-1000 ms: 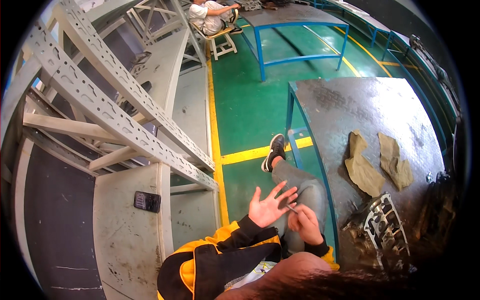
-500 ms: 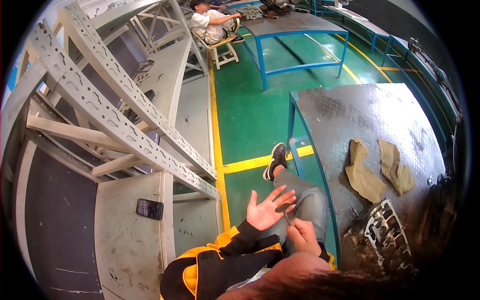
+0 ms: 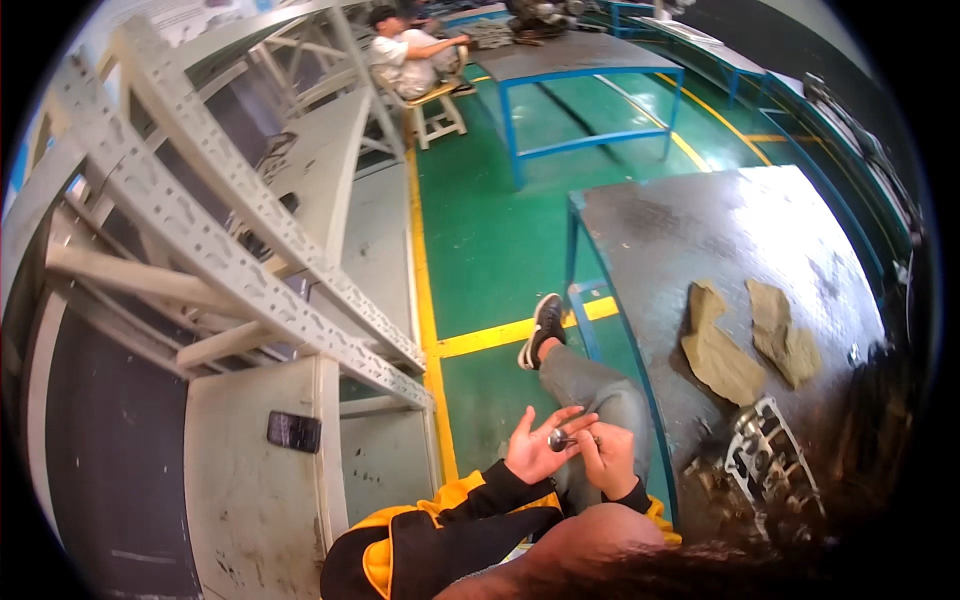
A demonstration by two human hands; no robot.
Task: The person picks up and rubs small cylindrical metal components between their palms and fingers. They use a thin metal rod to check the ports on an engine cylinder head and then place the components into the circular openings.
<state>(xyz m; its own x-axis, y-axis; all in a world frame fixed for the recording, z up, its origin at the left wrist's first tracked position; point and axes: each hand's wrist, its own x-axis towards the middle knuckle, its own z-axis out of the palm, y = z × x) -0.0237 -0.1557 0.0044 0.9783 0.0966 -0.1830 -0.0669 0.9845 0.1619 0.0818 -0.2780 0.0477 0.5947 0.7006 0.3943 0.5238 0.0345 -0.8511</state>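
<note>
At our view's five o'clock, our right hand (image 3: 614, 460) grips one round-headed metal part (image 3: 558, 440), newly swung so its head points toward nine, seemingly showing another side, beside our spread left hand (image 3: 533, 454), with two tan cloths (image 3: 722, 352) at three, one casting (image 3: 740, 455) at four and one phone (image 3: 294, 432) at eight.

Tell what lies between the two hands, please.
In the head view, a metal engine valve lies there: the right hand pinches its stem, its round head over the left hand.
</note>
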